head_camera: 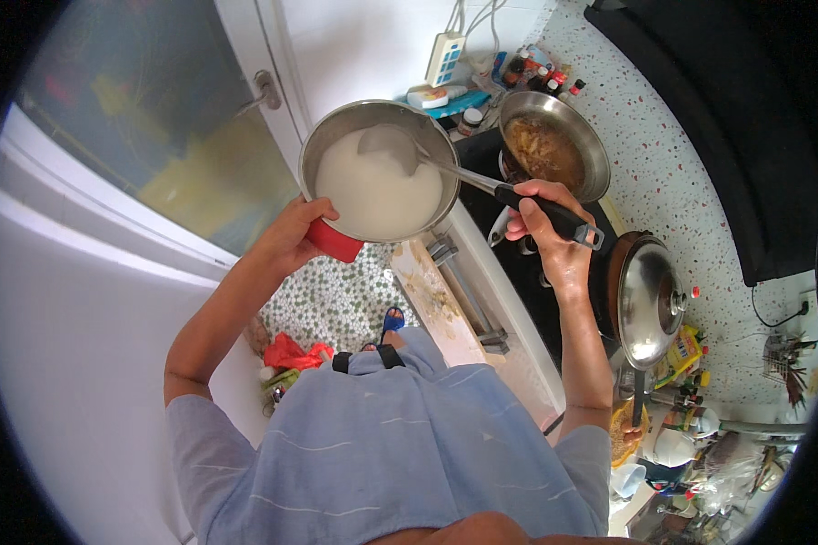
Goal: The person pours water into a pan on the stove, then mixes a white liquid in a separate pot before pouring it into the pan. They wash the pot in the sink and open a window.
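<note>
My left hand (290,235) grips the rim of a round stainless-steel pot (344,124), thumb over the edge. A red part or piece (335,242) shows below the rim beside my fingers; I cannot tell if it belongs to the pot. Cloudy whitish liquid (382,204) fills the lower part of the pot. In my right hand (555,228) is the black handle of a metal ladle (467,176), whose bowl rests in or at the surface of that liquid. The pot is held up in front of the stove, left of a steel pan (596,136) containing brown liquid and food pieces.
A lidded pan (651,300) with a long handle sits on the black cooktop (480,153). Sauce bottles (538,78) and a power strip (444,59) are behind. A black range hood (709,122) overhangs the right. An open drawer or cabinet front (436,293) is below the counter.
</note>
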### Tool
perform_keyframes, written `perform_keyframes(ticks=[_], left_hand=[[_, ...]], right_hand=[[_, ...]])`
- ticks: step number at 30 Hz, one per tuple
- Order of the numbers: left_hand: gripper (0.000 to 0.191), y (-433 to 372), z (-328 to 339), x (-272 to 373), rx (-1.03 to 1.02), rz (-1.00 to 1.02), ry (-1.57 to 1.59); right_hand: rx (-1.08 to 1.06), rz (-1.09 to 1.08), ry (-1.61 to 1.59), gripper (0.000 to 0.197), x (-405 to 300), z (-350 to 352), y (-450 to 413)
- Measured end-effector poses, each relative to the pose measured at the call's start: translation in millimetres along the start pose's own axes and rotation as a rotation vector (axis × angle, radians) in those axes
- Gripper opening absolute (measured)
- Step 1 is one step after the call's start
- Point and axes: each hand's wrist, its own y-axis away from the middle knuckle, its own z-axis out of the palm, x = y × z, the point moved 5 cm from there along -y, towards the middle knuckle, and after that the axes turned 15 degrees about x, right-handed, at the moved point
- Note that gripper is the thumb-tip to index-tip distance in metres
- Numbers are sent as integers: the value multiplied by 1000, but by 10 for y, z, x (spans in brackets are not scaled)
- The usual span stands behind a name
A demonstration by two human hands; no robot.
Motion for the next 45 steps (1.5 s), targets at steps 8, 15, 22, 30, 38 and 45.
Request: perform_keyframes(ticks=[8,15,22,30,38,45], left_hand=[[43,-711,519,384,-47,-42,-39],[38,-1381,994,678,-239,-131,-153],[49,-1890,1653,1035,-509,-216,-198],[40,-2266,2303,1268,-490,-242,-254],[40,-2567,2667,1205,-504,-283,-248],[43,-2810,2695,1130,-475,-260,-220]], right_hand=[[115,255,-51,30,457,-263,-909],[268,315,7,36,399,-528,-1481],[444,305,-42,35,309,-795,-1716],[622,195,-11,37,139,-1099,-1870],[703,170,-2,34,27,-1549,-2047],[804,147,32,35,-30,-1971,-1933]])
